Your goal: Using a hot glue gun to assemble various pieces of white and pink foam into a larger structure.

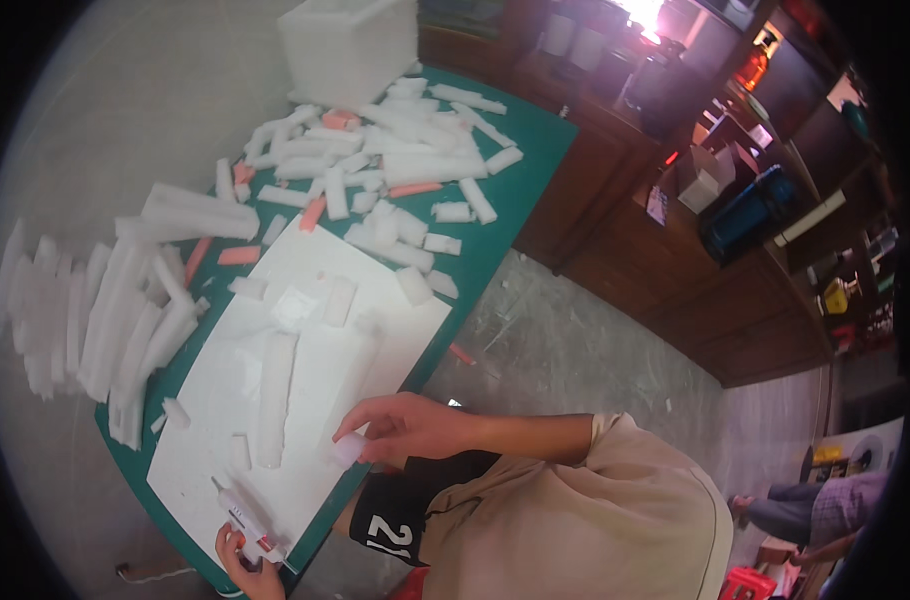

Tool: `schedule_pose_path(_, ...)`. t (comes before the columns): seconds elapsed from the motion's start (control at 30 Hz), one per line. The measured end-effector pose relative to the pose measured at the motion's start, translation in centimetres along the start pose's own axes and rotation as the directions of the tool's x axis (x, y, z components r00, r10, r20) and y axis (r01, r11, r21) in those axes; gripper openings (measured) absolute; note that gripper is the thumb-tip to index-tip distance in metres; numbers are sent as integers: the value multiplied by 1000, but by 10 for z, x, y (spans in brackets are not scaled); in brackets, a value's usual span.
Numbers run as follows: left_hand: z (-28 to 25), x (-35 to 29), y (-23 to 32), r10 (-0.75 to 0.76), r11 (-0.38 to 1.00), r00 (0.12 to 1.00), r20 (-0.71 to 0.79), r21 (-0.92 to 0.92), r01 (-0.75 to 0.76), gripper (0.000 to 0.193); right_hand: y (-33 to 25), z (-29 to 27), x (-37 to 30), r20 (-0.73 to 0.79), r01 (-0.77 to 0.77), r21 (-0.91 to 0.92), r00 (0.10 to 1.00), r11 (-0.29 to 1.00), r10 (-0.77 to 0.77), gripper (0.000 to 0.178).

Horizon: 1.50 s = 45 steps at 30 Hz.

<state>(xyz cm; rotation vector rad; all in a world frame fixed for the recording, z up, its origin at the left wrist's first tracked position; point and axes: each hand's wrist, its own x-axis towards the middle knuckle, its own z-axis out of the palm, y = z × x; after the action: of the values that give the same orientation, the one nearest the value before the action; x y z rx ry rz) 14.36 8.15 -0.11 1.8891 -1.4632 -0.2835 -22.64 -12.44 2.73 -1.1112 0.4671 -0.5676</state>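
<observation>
My right hand point(400, 425) pinches a small white foam piece point(350, 448) over the near edge of a white board point(210, 395). My left hand point(247, 568), at the bottom of the view, grips a white hot glue gun point(243, 510). Its narrow nozzle points up and left over the board. A long white foam strip point(274, 400) lies on the board between the hands, with a small foam block point(239, 452) beside its lower end. Farther up the board rests another short foam block point(339, 300).
A green table point(520, 140) carries many loose white foam pieces point(425, 155) and a few orange-pink bits point(239, 256). Long foam strips point(100, 320) are heaped at its left edge. A large white foam box point(350, 50) stands at the far end. Brown wooden cabinets point(625, 210) line the right.
</observation>
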Motion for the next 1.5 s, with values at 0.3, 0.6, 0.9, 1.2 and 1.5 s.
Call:
schedule_pose_path(0.3,-8,22,53,-88,983,993,-79,153,99,40,-7,-12,-10,-155,49,86,987,995,-35,31)
schedule_pose_path(0.6,100,25,142,49,999,996,-75,-8,-50,42,-15,-25,-4,-226,53,-121,971,991,-80,35)
schedule_pose_path(0.9,126,46,152,153,981,988,-33,-115,-156,42,-23,-21,-6,-216,80,-153,970,985,-112,37)
schedule_pose_path(1.2,123,53,183,245,919,954,-172,-273,-285,42,-34,-7,-15,-125,262,-327,940,908,-317,38)
schedule_pose_path(1.5,123,57,196,429,858,882,-195,-219,-465,46,-53,5,-25,-38,326,-675,881,662,-472,40)
